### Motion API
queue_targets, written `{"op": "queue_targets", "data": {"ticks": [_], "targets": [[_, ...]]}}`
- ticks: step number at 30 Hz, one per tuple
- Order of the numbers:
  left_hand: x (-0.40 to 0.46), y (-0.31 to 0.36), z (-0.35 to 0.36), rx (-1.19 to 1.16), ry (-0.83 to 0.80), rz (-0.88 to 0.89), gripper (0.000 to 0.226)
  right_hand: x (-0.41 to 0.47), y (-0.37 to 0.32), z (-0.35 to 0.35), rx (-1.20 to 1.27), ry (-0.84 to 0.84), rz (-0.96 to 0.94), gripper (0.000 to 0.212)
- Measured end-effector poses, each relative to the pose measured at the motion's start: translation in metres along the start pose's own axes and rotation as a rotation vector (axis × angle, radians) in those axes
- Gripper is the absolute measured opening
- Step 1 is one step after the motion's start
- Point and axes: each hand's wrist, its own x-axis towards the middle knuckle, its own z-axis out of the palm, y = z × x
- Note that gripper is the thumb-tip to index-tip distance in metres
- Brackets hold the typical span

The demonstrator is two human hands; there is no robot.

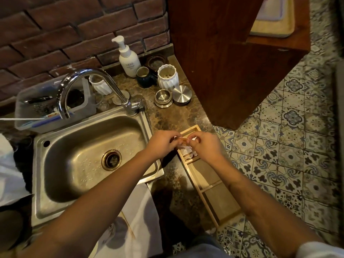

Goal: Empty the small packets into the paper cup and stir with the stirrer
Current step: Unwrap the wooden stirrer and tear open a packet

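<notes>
Head camera looked down on a dark marbled table (167, 116) with a steel sink (89, 157) set into it on the left. Both hands met just right of the sink's far right corner, above a long wooden divided tray (206, 185) that ran along the right edge of the table. The left hand (162, 144) and the right hand (206, 146) each had thumb and fingertips pinched together on opposite ends of a small orange-brown packet (183, 139), which was stretched level between them. Each grip was thus clamped on the packet. Under the hands, in the tray's far compartments, lay some crumpled white paper (188, 151); whether these were further packets could not be told. The nearer compartments of the tray showed only their bare floor.

Far behind the sink rose a curved chrome tap (89, 84). Near the brick wall stood a white pump bottle (127, 58), a dark mug (144, 76), a ribbed white jar (167, 77) and two round metal lids (173, 97). A clear plastic bin (50, 107) sat at the far left. A white cloth (137, 216) hung over the near edge of the table, with a thin wooden stick (128, 225) lying on it. No paper cup could be made out for certain.
</notes>
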Motion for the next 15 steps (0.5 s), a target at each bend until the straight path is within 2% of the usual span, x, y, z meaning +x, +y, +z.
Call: {"op": "queue_targets", "data": {"ticks": [4, 7, 15], "targets": [[-0.026, 0.015, -0.018, -0.103, 0.042, 0.019, 0.018, -0.015, -0.005, -0.004, 0.158, 0.057, -0.081, 0.007], [-0.057, 0.025, -0.032, -0.233, 0.141, -0.001, 0.015, -0.037, -0.018, -0.009, 0.275, 0.072, -0.152, 0.008], [-0.157, 0.037, -0.056, -0.44, 0.356, -0.061, 0.012, -0.11, -0.067, -0.002, 0.493, -0.041, -0.233, 0.014]]}}
